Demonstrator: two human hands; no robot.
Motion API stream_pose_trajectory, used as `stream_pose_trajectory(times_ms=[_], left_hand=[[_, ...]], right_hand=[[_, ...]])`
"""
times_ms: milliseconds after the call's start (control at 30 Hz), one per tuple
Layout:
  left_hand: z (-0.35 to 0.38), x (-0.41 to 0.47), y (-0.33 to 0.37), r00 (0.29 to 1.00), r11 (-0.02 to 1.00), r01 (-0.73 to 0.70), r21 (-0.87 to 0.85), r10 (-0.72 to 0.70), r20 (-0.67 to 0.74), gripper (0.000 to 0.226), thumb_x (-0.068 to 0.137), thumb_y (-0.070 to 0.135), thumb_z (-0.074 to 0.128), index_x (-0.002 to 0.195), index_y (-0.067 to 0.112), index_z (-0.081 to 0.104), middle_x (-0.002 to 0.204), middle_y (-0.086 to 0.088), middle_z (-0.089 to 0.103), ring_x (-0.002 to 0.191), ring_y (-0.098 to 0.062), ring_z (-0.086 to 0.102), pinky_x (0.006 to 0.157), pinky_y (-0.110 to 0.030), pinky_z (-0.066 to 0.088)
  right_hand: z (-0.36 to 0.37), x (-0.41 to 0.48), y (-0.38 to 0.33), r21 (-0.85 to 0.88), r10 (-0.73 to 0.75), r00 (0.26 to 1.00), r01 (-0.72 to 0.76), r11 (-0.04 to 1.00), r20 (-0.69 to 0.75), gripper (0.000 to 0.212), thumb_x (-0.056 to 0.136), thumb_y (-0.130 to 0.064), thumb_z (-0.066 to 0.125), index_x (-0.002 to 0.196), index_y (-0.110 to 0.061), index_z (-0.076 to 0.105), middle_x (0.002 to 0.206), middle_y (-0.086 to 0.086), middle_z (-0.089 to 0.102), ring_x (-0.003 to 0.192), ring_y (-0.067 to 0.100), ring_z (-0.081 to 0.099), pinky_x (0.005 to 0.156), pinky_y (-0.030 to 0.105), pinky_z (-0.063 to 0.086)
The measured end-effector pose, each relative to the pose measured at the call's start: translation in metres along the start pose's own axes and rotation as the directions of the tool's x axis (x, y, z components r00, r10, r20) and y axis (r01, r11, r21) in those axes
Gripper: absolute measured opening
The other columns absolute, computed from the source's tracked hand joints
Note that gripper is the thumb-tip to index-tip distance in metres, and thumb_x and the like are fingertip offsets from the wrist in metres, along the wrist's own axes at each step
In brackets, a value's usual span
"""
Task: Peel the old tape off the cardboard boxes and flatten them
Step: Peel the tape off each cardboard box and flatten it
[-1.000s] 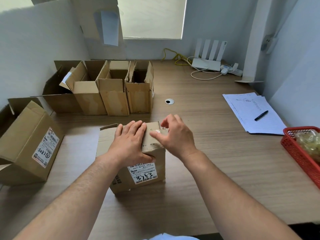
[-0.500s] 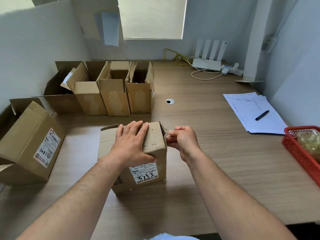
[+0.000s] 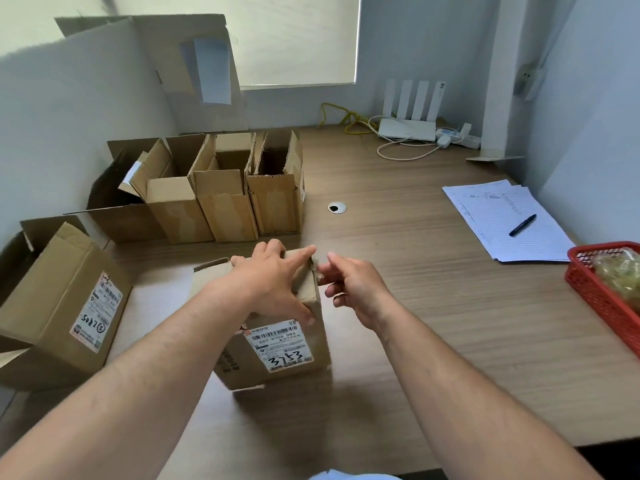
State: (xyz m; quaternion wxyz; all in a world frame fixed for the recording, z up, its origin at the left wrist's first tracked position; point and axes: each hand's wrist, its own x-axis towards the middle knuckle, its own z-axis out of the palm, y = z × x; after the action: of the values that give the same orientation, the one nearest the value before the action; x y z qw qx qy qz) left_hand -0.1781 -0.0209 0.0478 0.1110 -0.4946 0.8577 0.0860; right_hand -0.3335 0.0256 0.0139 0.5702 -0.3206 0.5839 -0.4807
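A small cardboard box [image 3: 277, 355] with a white shipping label marked 3753 stands upright on the wooden desk [image 3: 415, 306] in front of me. My left hand [image 3: 273, 282] presses flat on its top, fingers spread, with the thumb down over the front edge. Just off the box's upper right edge is my right hand [image 3: 349, 289], its fingers loosely curled; the thumb tip is near the edge. No tape shows between its fingers.
Several opened boxes [image 3: 225, 202] stand in a row behind. A larger labelled box [image 3: 59, 289] lies on its side at the left. Flat cardboard [image 3: 194, 64] leans on the back wall. Right: papers with a pen [image 3: 502, 220] and a red basket [image 3: 602, 296].
My right hand went from the box's top to its right corner, pinched there, and has now loosened its fingers. My left hand slid right across the top and spread out.
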Motion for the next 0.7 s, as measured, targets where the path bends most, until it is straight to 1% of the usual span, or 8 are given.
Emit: stream_pose_trajectory(times_ms=[133, 200, 267, 333, 433, 533, 633, 700], left_hand=[[-0.014, -0.002, -0.005, 0.978, 0.944, -0.059, -0.325, -0.010, -0.207, 0.124, 0.044, 0.075, 0.071, 0.142, 0.056, -0.003, 0.128, 0.002, 0.025, 0.127, -0.019, 0.022, 0.104, -0.042, 0.035], [-0.013, -0.005, -0.003, 0.943, 0.891, -0.128, -0.436, -0.026, -0.331, 0.123, 0.044, 0.072, 0.072, 0.141, 0.059, -0.004, 0.118, 0.009, 0.021, 0.124, -0.016, 0.022, 0.097, -0.031, 0.033], [-0.005, -0.007, 0.002, 0.902, 0.854, -0.175, -0.491, -0.061, -0.428, 0.120, 0.047, 0.069, 0.074, 0.142, 0.056, 0.002, 0.118, 0.009, 0.023, 0.124, -0.018, 0.028, 0.095, -0.030, 0.035], [0.010, -0.009, 0.006, 0.879, 0.813, -0.183, -0.553, -0.117, -0.463, 0.119, 0.049, 0.063, 0.079, 0.145, 0.051, 0.010, 0.120, 0.008, 0.025, 0.125, -0.018, 0.033, 0.100, -0.032, 0.039], [0.035, -0.013, 0.008, 0.849, 0.744, -0.194, -0.640, -0.200, -0.490, 0.117, 0.051, 0.052, 0.087, 0.145, 0.049, 0.018, 0.121, 0.010, 0.028, 0.125, -0.016, 0.037, 0.103, -0.033, 0.040], [0.052, -0.018, 0.005, 0.802, 0.702, -0.238, -0.671, -0.248, -0.543, 0.114, 0.051, 0.046, 0.090, 0.144, 0.046, 0.024, 0.124, 0.009, 0.032, 0.122, -0.013, 0.040, 0.100, -0.029, 0.040], [0.066, -0.026, -0.003, 0.767, 0.642, -0.271, -0.717, -0.307, -0.564, 0.111, 0.050, 0.041, 0.091, 0.142, 0.045, 0.028, 0.125, 0.008, 0.036, 0.118, -0.005, 0.040, 0.094, -0.017, 0.036], [0.074, -0.032, -0.008, 0.751, 0.617, -0.279, -0.736, -0.337, -0.568, 0.112, 0.049, 0.038, 0.092, 0.142, 0.042, 0.030, 0.124, 0.004, 0.038, 0.115, -0.004, 0.041, 0.095, -0.019, 0.038]], right_hand=[[-0.001, -0.008, -0.030, 0.006, -0.235, 0.971, 0.235, 0.972, 0.040, 0.007, 0.088, -0.013, 0.064, 0.083, -0.012, 0.067, 0.060, -0.004, 0.061, 0.044, 0.004, 0.047, 0.041, 0.016, 0.036], [-0.002, -0.009, -0.047, -0.104, -0.364, 0.931, 0.366, 0.925, 0.041, 0.002, 0.084, -0.014, 0.069, 0.083, -0.015, 0.070, 0.063, -0.005, 0.065, 0.053, 0.005, 0.056, 0.051, 0.021, 0.046], [-0.001, -0.008, -0.056, -0.287, -0.467, 0.883, 0.460, 0.840, 0.050, 0.002, 0.081, -0.017, 0.072, 0.080, -0.019, 0.071, 0.073, -0.002, 0.068, 0.069, 0.013, 0.063, 0.067, 0.031, 0.053], [0.002, -0.010, -0.055, -0.442, -0.500, 0.863, 0.479, 0.758, 0.078, 0.009, 0.081, -0.019, 0.071, 0.074, -0.024, 0.068, 0.071, -0.008, 0.065, 0.073, 0.013, 0.061, 0.071, 0.032, 0.052], [0.010, -0.012, -0.045, -0.516, -0.474, 0.877, 0.441, 0.735, 0.074, 0.016, 0.080, -0.019, 0.070, 0.067, -0.026, 0.064, 0.066, -0.012, 0.061, 0.071, 0.013, 0.058, 0.071, 0.035, 0.052], [0.020, -0.012, -0.043, -0.536, -0.443, 0.891, 0.422, 0.731, 0.098, 0.012, 0.080, -0.017, 0.068, 0.069, -0.020, 0.065, 0.070, -0.009, 0.063, 0.077, 0.017, 0.061, 0.077, 0.041, 0.052], [0.038, -0.014, -0.039, -0.638, -0.434, 0.889, 0.419, 0.646, 0.145, 0.010, 0.085, -0.019, 0.061, 0.075, -0.015, 0.063, 0.080, 0.000, 0.066, 0.082, 0.023, 0.060, 0.078, 0.042, 0.050], [0.047, -0.014, -0.034, -0.713, -0.439, 0.887, 0.399, 0.576, 0.141, 0.012, 0.087, -0.021, 0.056, 0.079, -0.015, 0.061, 0.087, 0.004, 0.067, 0.086, 0.025, 0.059, 0.079, 0.040, 0.048]])
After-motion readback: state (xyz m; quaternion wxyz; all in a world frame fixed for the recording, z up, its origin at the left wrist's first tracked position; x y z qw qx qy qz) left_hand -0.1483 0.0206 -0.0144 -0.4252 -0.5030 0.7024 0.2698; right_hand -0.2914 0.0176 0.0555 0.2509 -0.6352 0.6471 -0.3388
